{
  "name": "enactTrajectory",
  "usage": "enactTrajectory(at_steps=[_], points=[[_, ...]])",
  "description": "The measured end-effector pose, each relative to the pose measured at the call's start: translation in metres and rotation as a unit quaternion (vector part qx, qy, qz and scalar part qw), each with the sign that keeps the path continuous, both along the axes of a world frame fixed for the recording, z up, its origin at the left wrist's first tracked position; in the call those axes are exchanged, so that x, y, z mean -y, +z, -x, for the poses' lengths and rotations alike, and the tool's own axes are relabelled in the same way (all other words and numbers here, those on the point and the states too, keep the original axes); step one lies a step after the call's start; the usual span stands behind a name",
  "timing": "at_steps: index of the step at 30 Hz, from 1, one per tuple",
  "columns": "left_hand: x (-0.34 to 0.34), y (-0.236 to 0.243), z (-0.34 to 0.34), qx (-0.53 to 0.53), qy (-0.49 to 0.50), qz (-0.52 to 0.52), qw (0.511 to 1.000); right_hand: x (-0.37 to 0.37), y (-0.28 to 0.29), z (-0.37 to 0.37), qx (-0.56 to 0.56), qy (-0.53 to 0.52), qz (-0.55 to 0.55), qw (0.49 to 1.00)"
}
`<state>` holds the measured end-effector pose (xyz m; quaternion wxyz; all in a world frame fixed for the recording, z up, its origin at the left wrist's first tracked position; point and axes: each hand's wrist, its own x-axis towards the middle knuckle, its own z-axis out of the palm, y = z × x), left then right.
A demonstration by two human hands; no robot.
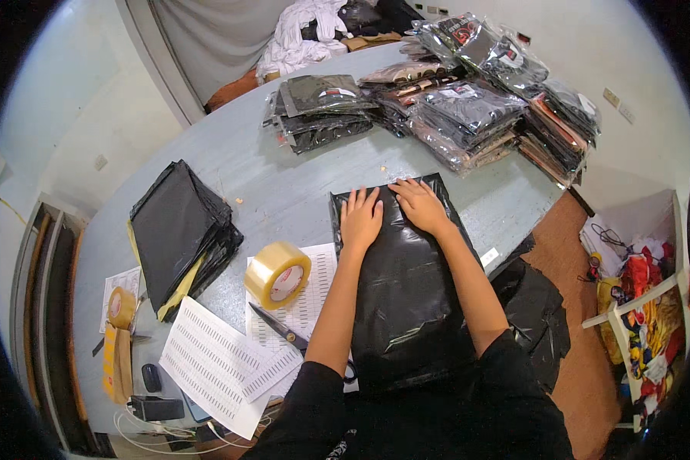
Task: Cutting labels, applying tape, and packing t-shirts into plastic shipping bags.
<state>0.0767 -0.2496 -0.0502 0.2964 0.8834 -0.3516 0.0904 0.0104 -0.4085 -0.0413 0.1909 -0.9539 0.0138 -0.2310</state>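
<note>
A large black plastic bag (406, 307) lies flat on the grey table in front of me, its lower end close to my body. Near its far end, my left hand (361, 220) rests palm down with the fingers stretched out. My right hand (422, 205) lies beside it on the same bag, fingers also extended. Neither hand grips anything. Left of the bag, a big roll of clear tape (278, 274) stands on printed sheets (222, 360), and scissors (280, 325) lie partly hidden by my left forearm.
Stacked black bags (180, 234) lie at the left. Clear-wrapped folded garments (468, 115) are piled at the back right, with a smaller stack (322, 111) beside them. A mouse (152, 377) and tape dispenser (118, 360) sit at the near left. More black plastic (533, 314) hangs right of the table.
</note>
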Motion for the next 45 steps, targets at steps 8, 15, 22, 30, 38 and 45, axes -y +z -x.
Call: enactTrajectory(at_steps=[8, 15, 22, 30, 38, 45], points=[[-0.012, -0.001, -0.009, -0.009, 0.153, -0.045, 0.987, 0.017, 0.011, 0.008, -0.097, -0.114, 0.018, 0.989], [0.018, 0.007, 0.007, 0.102, 0.196, 0.083, 0.972, 0.017, 0.009, 0.005, 0.018, -0.05, 0.103, 0.993], [0.027, 0.015, 0.019, -0.072, 0.026, 0.0, 0.997, -0.007, 0.006, 0.001, -0.067, 0.027, 0.017, 0.997], [-0.009, 0.0, -0.005, -0.036, 0.17, -0.045, 0.984, 0.029, 0.008, 0.006, -0.125, -0.12, -0.014, 0.985], [0.019, 0.011, 0.005, 0.081, 0.163, -0.028, 0.983, 0.019, 0.007, 0.002, 0.025, -0.123, 0.085, 0.988], [0.031, 0.007, 0.005, -0.015, 0.065, -0.051, 0.996, 0.008, 0.007, -0.004, -0.065, -0.047, 0.003, 0.997]])
